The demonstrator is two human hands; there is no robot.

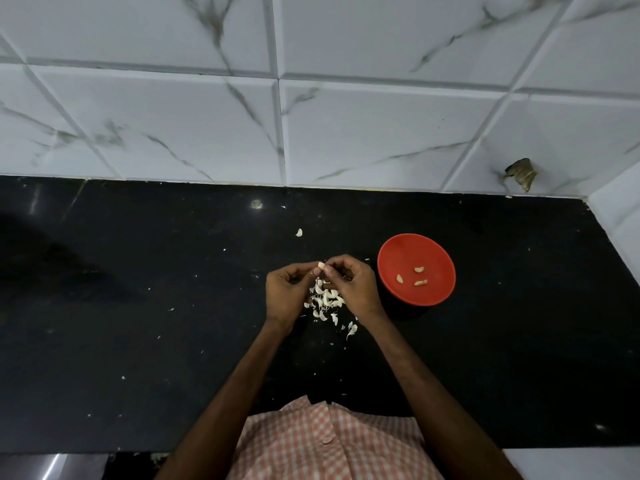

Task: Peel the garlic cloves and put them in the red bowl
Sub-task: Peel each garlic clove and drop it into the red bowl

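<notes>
Above our checked shirt [329, 441], left hand [287, 292] and right hand [353, 285] pinch one garlic clove [321, 267]; we should strip all skin

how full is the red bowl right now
Nearly empty: the red bowl holds only three garlic cloves, lying apart on its floor; the rest is bare.

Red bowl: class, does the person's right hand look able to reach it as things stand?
Probably yes. The right hand is just beside the red bowl, with nothing between them. Its grip is busy, though, pinching a garlic clove together with the left hand.
</notes>
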